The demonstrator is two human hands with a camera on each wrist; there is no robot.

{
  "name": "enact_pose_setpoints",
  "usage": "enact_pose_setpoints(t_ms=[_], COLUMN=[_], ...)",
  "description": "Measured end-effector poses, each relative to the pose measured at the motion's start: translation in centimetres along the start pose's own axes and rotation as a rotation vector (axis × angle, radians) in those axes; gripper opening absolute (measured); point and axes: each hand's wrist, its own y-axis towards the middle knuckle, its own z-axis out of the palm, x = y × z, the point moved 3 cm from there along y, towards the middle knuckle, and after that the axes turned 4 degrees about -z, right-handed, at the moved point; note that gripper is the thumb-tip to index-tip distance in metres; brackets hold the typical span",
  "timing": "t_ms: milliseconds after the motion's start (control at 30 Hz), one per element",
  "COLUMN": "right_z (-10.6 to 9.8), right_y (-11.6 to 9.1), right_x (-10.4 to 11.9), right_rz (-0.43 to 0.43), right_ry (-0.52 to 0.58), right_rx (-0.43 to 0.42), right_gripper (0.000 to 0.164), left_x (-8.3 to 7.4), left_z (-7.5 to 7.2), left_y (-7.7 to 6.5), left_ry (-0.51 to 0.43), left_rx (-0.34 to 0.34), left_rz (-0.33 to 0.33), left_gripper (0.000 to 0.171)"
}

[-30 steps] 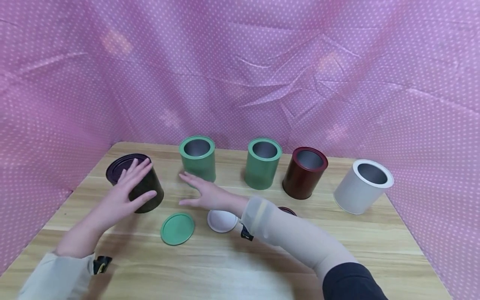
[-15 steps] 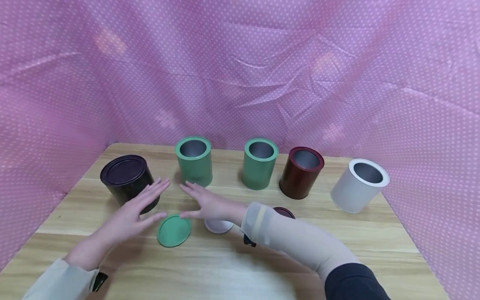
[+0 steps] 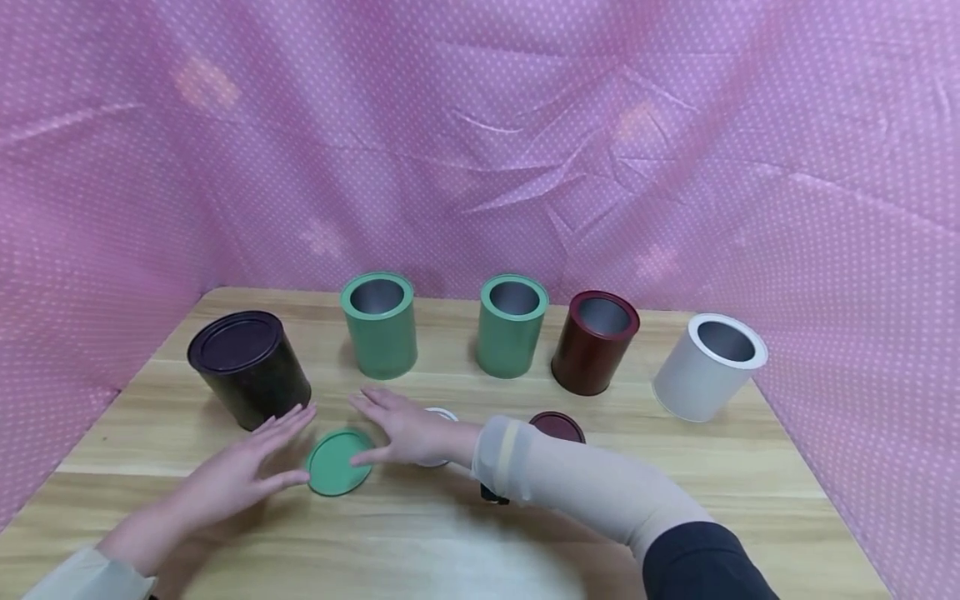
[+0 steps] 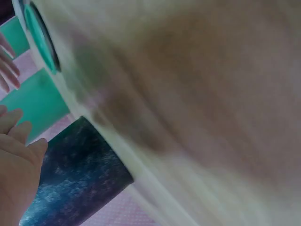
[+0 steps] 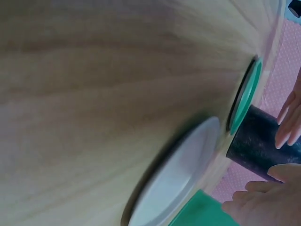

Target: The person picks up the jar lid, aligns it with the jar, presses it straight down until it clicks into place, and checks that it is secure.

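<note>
Here, the left grip (image 3: 243, 471) is spread wide near the black can (image 3: 251, 379), with nothing held. The right grip (image 3: 408, 429) is likewise spread and unloaded; the green lid (image 3: 328, 468) is partly overlapped by its thumb, though contact cannot be told. That lid is laid flat on the table (image 3: 450, 550), between both grips, near the partly hidden white lid (image 5: 181, 172).

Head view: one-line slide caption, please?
Left hand and right hand on either side of a green lid, a black can and four open cans beyond.
</note>
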Motion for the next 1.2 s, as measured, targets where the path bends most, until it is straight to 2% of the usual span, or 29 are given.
enact_pose_setpoints(t_ms=[100, 233, 333, 567, 833, 1033, 1200], right_z=[0.5, 1.0, 1.2, 2.3, 2.6, 2.5, 2.2], right_y=[0.1, 0.3, 0.8, 1.9, 2.6, 3.0, 3.3], right_x=[0.1, 0.1, 0.1, -0.2, -0.9, -1.5, -1.7], right_rz=[-0.024, -0.04, -0.048, -0.084, -0.024, 0.008, 0.026], right_ry=[-0.045, -0.1, -0.132, -0.161, -0.152, -0.125, -0.151], right_rx=[0.007, 0.008, 0.01, 0.074, 0.111, 0.138, 0.158], right_gripper=[0.091, 0.091, 0.09, 0.093, 0.094, 0.096, 0.096], left_x=[0.3, 0.7, 1.1, 1.8, 2.9, 3.1, 3.4], left_z=[0.7, 1.4, 1.7, 2.4, 2.9, 3.0, 3.1], left_y=[-0.3, -0.6, -0.5, -0.4, 0.1, 0.3, 0.6], left_ry=[-0.015, -0.026, -0.024, -0.025, -0.1, -0.092, -0.089], left_rx=[0.013, 0.061, 0.092, 0.157, 0.233, 0.245, 0.254], left_rz=[0.028, 0.027, -0.01, -0.12, -0.193, -0.178, -0.183], left_gripper=[0.082, 0.083, 0.084, 0.085, 0.095, 0.097, 0.101])
